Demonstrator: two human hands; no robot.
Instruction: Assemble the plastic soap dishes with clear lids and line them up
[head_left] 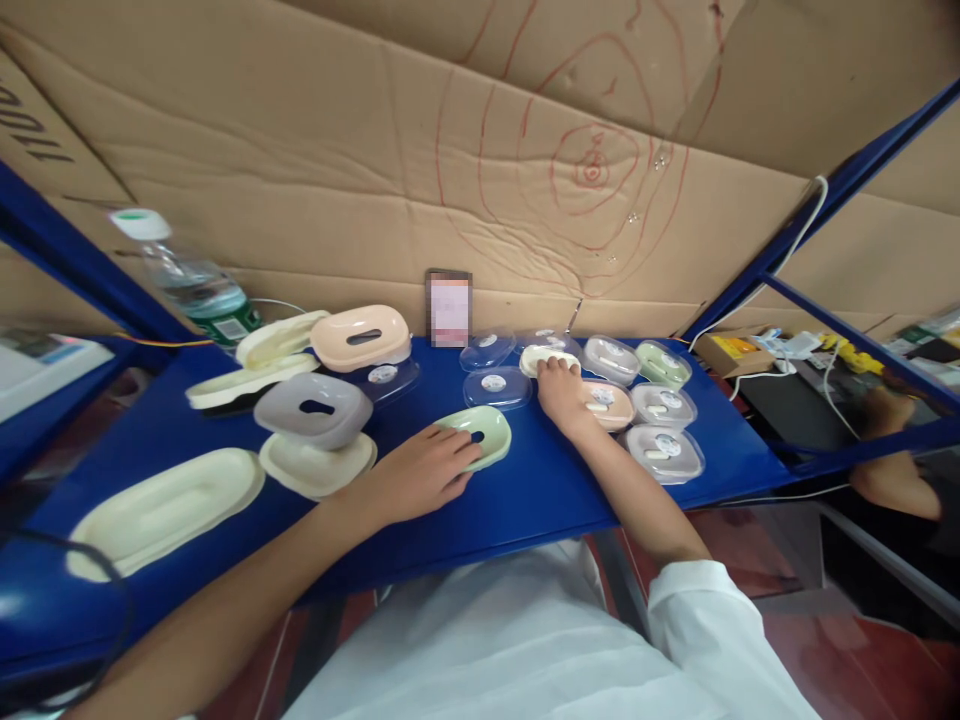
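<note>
Lid [495,437] pale green, seemingly plain.

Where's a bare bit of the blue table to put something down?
One free patch of table lies between the green dish, under the left hand, and the right forearm, reaching the front edge. Another lies between the left post and the big cream tray. It's crowded at the right, where lidded dishes sit close together.
</note>
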